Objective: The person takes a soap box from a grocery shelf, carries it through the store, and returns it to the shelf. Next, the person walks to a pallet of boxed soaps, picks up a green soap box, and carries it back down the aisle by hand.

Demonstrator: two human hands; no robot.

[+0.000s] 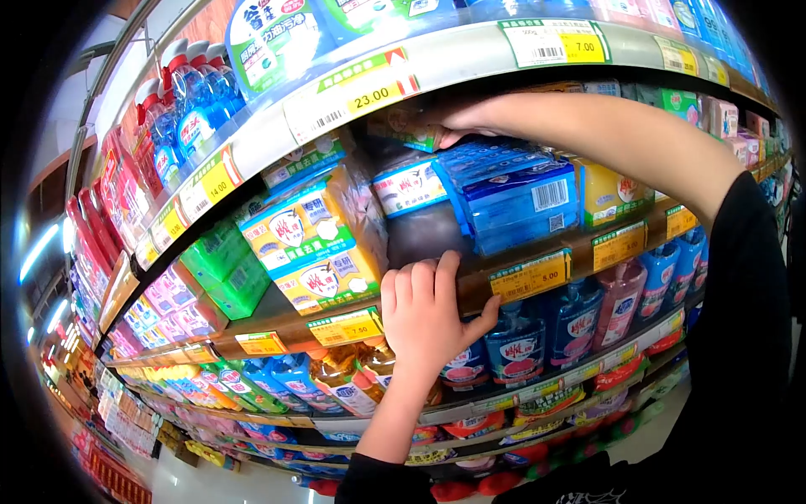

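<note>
My left hand point(426, 315) lies on the front edge of the shelf, fingers over the rim and thumb spread to the right; it holds nothing. Deep under the upper shelf, my right hand point(463, 120) closes on the end of a boxed soap pack point(407, 128), which is shadowed and partly hidden. Below that pack lies a blue and white soap pack point(411, 186) at the back. A blue wrapped soap multipack point(520, 197) stands right of the gap, and stacked yellow soap packs point(306, 239) stand to its left.
Above my right arm runs the upper shelf's price rail point(453, 63). Green soap packs point(227, 265) sit further left. Blue liquid bottles point(516, 340) stand on the shelf below, beside a pink bottle point(620, 302). Red-capped spray bottles point(193, 92) stand at upper left.
</note>
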